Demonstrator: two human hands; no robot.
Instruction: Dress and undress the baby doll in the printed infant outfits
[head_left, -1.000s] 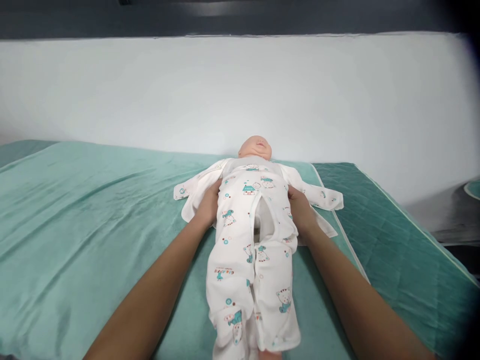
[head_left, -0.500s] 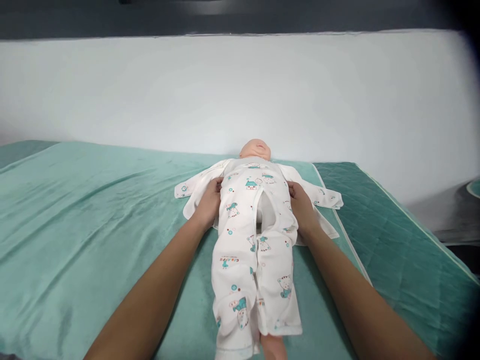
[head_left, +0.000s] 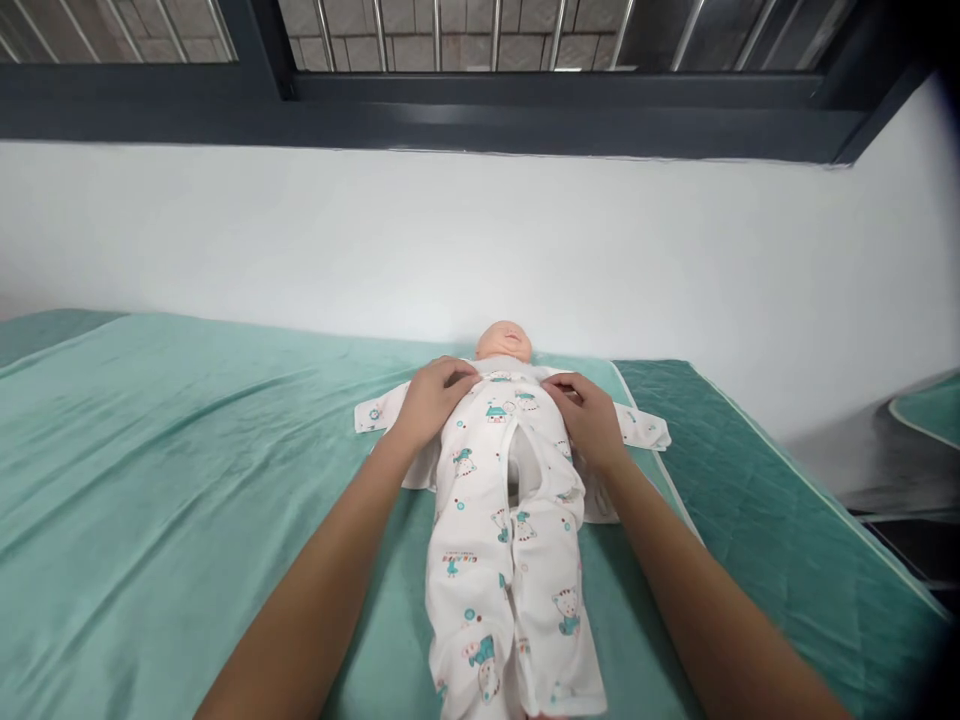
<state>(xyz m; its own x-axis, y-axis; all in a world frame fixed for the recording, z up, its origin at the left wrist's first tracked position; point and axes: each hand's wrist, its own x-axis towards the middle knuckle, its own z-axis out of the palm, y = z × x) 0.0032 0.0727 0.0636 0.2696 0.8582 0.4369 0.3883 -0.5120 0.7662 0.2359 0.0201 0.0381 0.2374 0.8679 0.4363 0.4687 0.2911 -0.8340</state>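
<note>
**A:** Head camera, looking down the bed. A doll (head_left: 506,342) lies on its back on the green sheet (head_left: 187,450), head toward the white wall (head_left: 480,240). It wears a white sleepsuit (head_left: 510,520) printed with little teal animals.

**B:** And the hands?

**A:** The left hand (head_left: 433,398) sits palm down on the suit at one shoulder, its fingers (head_left: 454,372) curled onto the cloth just below the chin. The right hand (head_left: 589,415) mirrors it on the other shoulder.

**B:** Pinching the fabric, or only pressing?

**A:** Can't tell for either one. The fingertips bend into the cloth and hide whatever grip there is.

**B:** How's the suit lying?

**A:** The front gapes in a slit over the belly, between the two wrists. The sleeves spread flat out to each side, and the legs run down toward the camera.

**B:** Around it?

**A:** A darker quilted pad (head_left: 750,470) lies on the right, just beside the sleeve tip. Above the wall runs a dark window frame (head_left: 480,105), with bars behind the glass.
</note>
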